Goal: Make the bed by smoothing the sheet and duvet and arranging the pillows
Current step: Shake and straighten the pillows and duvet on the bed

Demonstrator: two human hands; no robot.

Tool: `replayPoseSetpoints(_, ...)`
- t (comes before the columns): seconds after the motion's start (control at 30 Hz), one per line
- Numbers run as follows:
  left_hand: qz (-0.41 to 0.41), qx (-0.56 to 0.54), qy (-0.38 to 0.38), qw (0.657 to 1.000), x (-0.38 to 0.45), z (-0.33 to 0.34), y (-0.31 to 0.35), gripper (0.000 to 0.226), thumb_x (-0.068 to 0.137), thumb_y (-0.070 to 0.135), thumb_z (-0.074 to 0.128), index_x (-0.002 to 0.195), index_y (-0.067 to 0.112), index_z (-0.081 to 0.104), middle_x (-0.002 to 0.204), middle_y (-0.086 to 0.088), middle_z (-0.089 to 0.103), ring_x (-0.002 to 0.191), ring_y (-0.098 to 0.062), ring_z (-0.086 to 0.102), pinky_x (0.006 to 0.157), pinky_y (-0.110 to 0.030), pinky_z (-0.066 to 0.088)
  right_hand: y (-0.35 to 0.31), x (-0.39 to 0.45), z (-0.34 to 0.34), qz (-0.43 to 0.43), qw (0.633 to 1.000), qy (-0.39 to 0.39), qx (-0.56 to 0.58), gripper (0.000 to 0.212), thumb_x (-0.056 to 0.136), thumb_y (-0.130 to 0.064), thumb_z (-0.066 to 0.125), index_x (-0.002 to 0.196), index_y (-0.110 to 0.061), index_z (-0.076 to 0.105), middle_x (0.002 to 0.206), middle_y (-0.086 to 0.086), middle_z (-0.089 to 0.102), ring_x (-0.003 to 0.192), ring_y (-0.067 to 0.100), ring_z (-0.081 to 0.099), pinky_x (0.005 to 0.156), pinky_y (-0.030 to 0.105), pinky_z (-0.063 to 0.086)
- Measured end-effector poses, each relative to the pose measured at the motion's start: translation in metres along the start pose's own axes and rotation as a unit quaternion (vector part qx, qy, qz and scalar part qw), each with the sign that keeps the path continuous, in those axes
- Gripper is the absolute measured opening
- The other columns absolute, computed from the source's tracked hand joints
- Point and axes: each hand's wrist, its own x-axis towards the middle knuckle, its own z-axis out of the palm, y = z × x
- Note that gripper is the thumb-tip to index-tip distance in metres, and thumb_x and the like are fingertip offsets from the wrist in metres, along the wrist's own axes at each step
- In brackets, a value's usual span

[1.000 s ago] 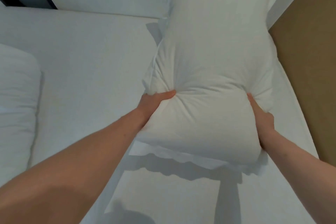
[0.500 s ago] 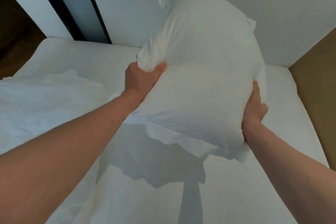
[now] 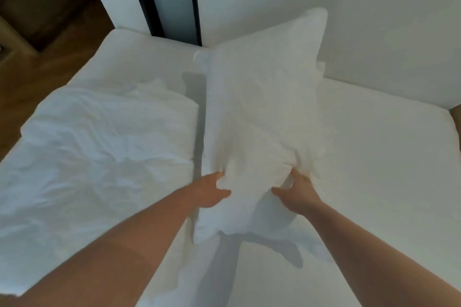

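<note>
While both hands grip it, plain white pillow [image 3: 264, 112], no readable writing

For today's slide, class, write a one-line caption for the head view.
Both hands, left hand and right hand, grip a white pillow above the sheet, beside the rumpled duvet.

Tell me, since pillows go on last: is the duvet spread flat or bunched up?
Bunched up. The duvet lies crumpled and creased on the bed's left side, leaving the sheet bare.
</note>
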Motion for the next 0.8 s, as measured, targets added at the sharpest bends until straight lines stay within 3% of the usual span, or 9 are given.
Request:
replayPoseSetpoints(0.07, 0.006, -0.021, -0.002, 1.000, -0.019, -0.003, -0.014, 0.076, 0.096, 0.049, 0.062, 0.160, 0.033, 0.023, 0.165, -0.003, 0.029, 0.142, -0.023, 0.042, 0.111, -0.029, 0.038, -0.009, -0.023, 0.012, 0.016, 1.000, 0.006, -0.018, 0.100, 0.086, -0.048, 0.072, 0.163, -0.022, 0.014, 0.168, 0.013, 0.018, 0.151, 0.033, 0.031, 0.120, 0.042, 0.033)
replayPoseSetpoints(0.13, 0.006, -0.050, 0.026, 0.998, -0.044, -0.009, -0.025, 0.072, 0.095, 0.046, 0.064, 0.157, 0.034, 0.029, 0.161, -0.002, 0.034, 0.136, -0.022, 0.048, 0.102, -0.027, 0.041, -0.020, -0.047, 0.017, -0.015, 0.999, 0.037, -0.020, 0.093, 0.089, -0.041, 0.072, 0.163, -0.022, 0.018, 0.169, 0.012, 0.014, 0.154, 0.032, 0.024, 0.122, 0.041, 0.028)
replayPoseSetpoints(0.23, 0.007, -0.049, 0.106, 0.993, -0.091, -0.024, -0.054, 0.065, 0.094, 0.042, 0.067, 0.152, 0.031, 0.038, 0.159, 0.002, 0.037, 0.141, -0.018, 0.043, 0.111, -0.031, 0.039, -0.043, -0.080, 0.029, -0.088, 0.995, 0.053, -0.005, 0.081, 0.089, -0.030, 0.073, 0.158, -0.019, 0.033, 0.165, 0.011, 0.026, 0.151, 0.029, 0.029, 0.121, 0.038, 0.028)
replayPoseSetpoints(0.33, -0.008, -0.006, 0.171, 0.985, -0.142, -0.051, -0.102, 0.058, 0.093, 0.040, 0.068, 0.145, 0.029, 0.046, 0.154, 0.007, 0.040, 0.133, -0.017, 0.050, 0.111, -0.032, 0.039, -0.067, -0.107, 0.048, -0.122, 0.992, 0.025, 0.032, 0.073, 0.090, -0.027, 0.072, 0.155, -0.020, 0.039, 0.159, 0.005, 0.037, 0.145, 0.023, 0.039, 0.118, 0.035, 0.032)
replayPoseSetpoints(0.53, -0.097, -0.064, 0.296, 0.948, -0.217, -0.134, -0.214, 0.053, 0.087, 0.038, 0.077, 0.133, 0.026, 0.055, 0.146, -0.001, 0.046, 0.132, -0.021, 0.049, 0.110, -0.036, 0.041, -0.117, -0.145, 0.109, -0.099, 0.985, -0.064, 0.124, 0.072, 0.089, -0.037, 0.077, 0.152, -0.027, 0.043, 0.153, -0.001, 0.049, 0.137, 0.021, 0.050, 0.113, 0.040, 0.042)
replayPoseSetpoints(0.7, -0.184, -0.123, 0.327, 0.919, -0.221, -0.205, -0.309, 0.068, 0.082, 0.051, 0.079, 0.137, 0.022, 0.054, 0.152, -0.009, 0.040, 0.133, -0.030, 0.049, 0.108, -0.046, 0.043, -0.158, -0.137, 0.178, -0.051, 0.981, -0.101, 0.159, 0.071, 0.089, -0.036, 0.077, 0.151, -0.023, 0.044, 0.149, 0.002, 0.053, 0.129, 0.023, 0.055, 0.087, 0.024, 0.045)
replayPoseSetpoints(0.8, -0.233, -0.139, 0.311, 0.911, -0.201, -0.237, -0.370, 0.097, 0.066, 0.073, 0.077, 0.143, 0.020, 0.049, 0.156, -0.011, 0.037, 0.137, -0.033, 0.046, 0.111, -0.050, 0.042, -0.184, -0.118, 0.218, -0.015, 0.981, -0.106, 0.160, 0.078, 0.088, -0.045, 0.076, 0.154, -0.024, 0.039, 0.154, 0.003, 0.049, 0.134, 0.024, 0.053, 0.102, 0.030, 0.044)
